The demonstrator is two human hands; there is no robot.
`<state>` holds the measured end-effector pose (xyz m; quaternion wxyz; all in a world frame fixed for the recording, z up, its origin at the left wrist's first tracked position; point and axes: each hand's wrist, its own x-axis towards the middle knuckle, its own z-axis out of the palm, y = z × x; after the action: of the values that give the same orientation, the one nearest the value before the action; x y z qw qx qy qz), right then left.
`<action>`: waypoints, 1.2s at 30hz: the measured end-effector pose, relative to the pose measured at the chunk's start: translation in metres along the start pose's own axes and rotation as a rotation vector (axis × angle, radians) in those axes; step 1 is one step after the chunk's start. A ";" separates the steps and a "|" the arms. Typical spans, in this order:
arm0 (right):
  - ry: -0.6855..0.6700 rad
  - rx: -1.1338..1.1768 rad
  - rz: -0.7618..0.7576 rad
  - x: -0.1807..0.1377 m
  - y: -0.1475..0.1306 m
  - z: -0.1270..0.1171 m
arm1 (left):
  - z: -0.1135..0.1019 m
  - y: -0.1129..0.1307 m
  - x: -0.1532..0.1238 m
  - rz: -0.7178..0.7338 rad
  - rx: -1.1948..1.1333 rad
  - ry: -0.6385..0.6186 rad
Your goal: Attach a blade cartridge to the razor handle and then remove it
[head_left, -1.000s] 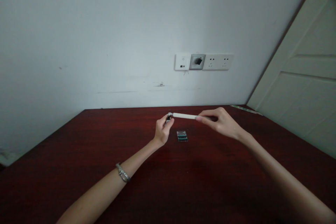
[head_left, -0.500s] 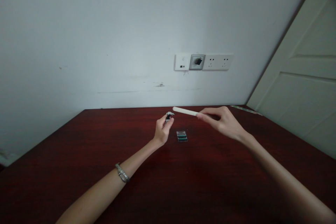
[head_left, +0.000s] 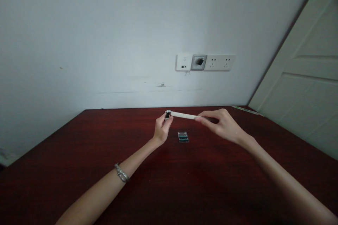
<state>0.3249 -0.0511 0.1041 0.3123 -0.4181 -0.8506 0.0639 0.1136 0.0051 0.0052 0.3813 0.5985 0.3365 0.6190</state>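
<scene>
Between the thumb and fingers of my left hand [head_left: 161, 132] is a small black-and-silver piece [head_left: 167, 114]. It is too small to identify. My right hand [head_left: 224, 124] pinches a long white stick [head_left: 183, 115] near its right end. The stick points left, and its far tip meets the small piece or lies right in front of it; I cannot tell whether they are joined. Both hands are raised over the dark red table [head_left: 126, 126]. Below them lies a small clear case [head_left: 183, 137] with dark teal strips inside.
A white wall [head_left: 118, 42] stands behind the table, with wall sockets [head_left: 219, 62] and a black plug [head_left: 200, 62] in one plate. At the table's back right corner lies a thin, patterned strip [head_left: 246, 110]. A pale door [head_left: 303, 70] is on the right.
My right hand has brought the white stick left, so its tip now meets or overlaps the small piece. My left hand has shifted slightly left and up. The clear case has stayed put.
</scene>
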 end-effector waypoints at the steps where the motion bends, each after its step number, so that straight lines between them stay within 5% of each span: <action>1: 0.013 -0.003 0.007 0.000 0.000 0.000 | 0.000 0.001 0.000 0.005 -0.002 -0.007; 29: -0.101 -0.003 0.073 -0.002 -0.005 -0.013 | 0.005 0.013 -0.010 0.138 0.209 -0.145; 36: -0.145 0.066 0.078 -0.001 -0.006 -0.020 | 0.005 0.007 -0.014 0.079 0.146 -0.139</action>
<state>0.3328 -0.0594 0.1215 0.2606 -0.4347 -0.8516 0.1339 0.1182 -0.0107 0.0049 0.3345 0.6788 0.3296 0.5645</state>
